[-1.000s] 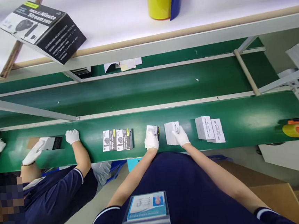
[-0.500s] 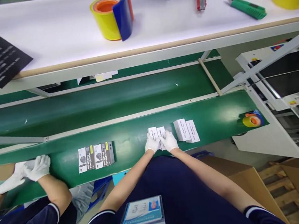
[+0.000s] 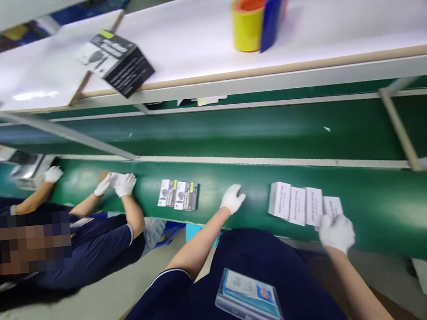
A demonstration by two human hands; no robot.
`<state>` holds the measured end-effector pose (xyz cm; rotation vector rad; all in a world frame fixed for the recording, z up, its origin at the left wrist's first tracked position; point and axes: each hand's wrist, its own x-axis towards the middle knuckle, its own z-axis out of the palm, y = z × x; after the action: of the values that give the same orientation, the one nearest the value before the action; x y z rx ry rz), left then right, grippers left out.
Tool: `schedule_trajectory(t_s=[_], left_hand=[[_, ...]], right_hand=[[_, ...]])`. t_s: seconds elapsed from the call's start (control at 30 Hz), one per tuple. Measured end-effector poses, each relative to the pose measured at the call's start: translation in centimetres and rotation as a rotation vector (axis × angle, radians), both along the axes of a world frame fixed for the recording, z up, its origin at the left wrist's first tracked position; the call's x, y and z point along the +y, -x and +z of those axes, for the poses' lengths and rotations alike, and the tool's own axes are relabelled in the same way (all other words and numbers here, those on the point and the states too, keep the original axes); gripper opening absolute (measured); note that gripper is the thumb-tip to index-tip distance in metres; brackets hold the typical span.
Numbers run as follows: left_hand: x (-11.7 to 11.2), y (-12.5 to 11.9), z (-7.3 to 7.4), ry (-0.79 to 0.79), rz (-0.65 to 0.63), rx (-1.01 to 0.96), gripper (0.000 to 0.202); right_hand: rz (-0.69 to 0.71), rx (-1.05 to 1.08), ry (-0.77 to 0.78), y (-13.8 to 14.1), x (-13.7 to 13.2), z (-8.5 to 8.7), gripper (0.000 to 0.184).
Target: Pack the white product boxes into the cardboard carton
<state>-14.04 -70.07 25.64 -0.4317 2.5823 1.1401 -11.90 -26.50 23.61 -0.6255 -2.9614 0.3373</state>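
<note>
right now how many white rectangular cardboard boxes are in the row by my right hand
4: the leftmost box, the second box and the third box, overlapping, then the rightmost box, partly covered by the white-gloved right hand. Others underneath could be hidden.

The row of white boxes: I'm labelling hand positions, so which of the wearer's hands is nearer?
Right: the right hand is at the right end of the row of white boxes; the left hand is apart, beyond its left end.

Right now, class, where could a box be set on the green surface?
Free: the green surface between the left hand and white boxes, and right of the right hand. Crowded: along the white boxes and around the nearest co-worker's hands.
</note>
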Motion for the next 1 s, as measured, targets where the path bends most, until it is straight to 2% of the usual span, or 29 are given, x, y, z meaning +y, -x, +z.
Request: schedule_trajectory(t_s=[0.1,0.17,0.23,0.3,0.4,0.47,0.57,0.63,0.7,0.77,0.87,0.93,1.0], left_hand=[[-10.1,-3.4,1.4,0.264,0.291,0.0,0.065],[-14.2,-6.2,1.6,0.372,0.417,-0.046,0.074],[-16.2,-8.6,1.1,0.411,0.453,-0.101,0.079],[-16.9,-10.1,0.3,0.401,0.421,-0.144,0.076],[-18.1,-10.7,-0.6,0.359,0.372,-0.194,0.056],[-19.1,-10.2,-1.1,0.353,0.402,-0.239,0.06],[-18.8,-8.7,-1.7,0.368,0.457,-0.306,0.106],[-17.0,-7.3,-1.9,0.369,0.454,-0.327,0.133],[-14.3,-6.0,-1.7,0.412,0.43,-0.296,0.142],[-11.7,-4.9,-1.2,0.506,0.378,-0.204,0.136],[-9.3,-3.6,-0.6,0.591,0.275,-0.07,0.106],[-8.4,-3.1,-0.7,0.55,0.243,-0.065,0.093],[-7.5,-2.7,-0.9,0.492,0.213,-0.087,0.093]], right_hand=[[-0.061,0.048,0.031,0.6,-0.3,-1.6,0.072],[-0.096,0.025,0.081,1.1,-0.4,-1.6,0.074],[-0.096,-0.023,0.12,1.6,-0.2,-1.1,0.076],[-0.101,-0.073,0.142,2.0,0.0,-0.6,0.076],[-0.107,-0.1,0.151,2.2,0.3,-0.2,0.074],[-0.082,-0.108,0.154,2.2,0.6,-0.1,0.074],[-0.055,-0.13,0.168,2.3,0.9,0.0,0.072],[-0.048,-0.136,0.183,2.4,0.8,0.5,0.067],[-0.007,-0.137,0.223,2.3,0.5,1.2,0.059],[0.054,-0.131,0.27,2.1,0.3,1.8,0.052],[0.095,-0.119,0.289,1.8,0.6,1.8,0.053],[0.106,-0.115,0.293,1.7,1.3,1.2,0.061],[0.124,-0.123,0.301,1.6,2.2,0.5,0.067]])
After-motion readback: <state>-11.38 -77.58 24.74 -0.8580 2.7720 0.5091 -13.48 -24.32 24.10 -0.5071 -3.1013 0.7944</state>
